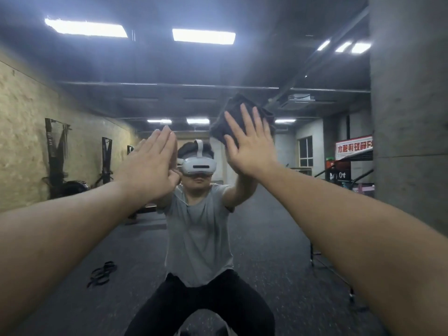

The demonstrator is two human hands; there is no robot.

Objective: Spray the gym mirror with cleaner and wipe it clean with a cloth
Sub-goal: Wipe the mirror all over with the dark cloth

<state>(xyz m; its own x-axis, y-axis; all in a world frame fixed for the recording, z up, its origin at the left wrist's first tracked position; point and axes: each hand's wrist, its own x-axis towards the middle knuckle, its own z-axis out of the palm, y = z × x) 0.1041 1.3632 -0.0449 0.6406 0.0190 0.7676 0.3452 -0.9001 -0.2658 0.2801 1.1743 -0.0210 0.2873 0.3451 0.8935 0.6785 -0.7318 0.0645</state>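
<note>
Large wall-mounted gym mirror (266, 226) fills view, reflecting person. Right hand (252, 146), fingers spread flat, presses folded dark grey cloth (232, 117) against glass, likely for even wiping pressure. Left hand (150, 166) flat, fingers together, braces against glass. Spray bottle unseen.

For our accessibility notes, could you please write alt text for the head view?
A right hand presses a dark cloth flat against a gym mirror, while the open left hand rests on the glass beside it. The mirror reflects the crouching person, ceiling lights and a dim gym floor.
</note>
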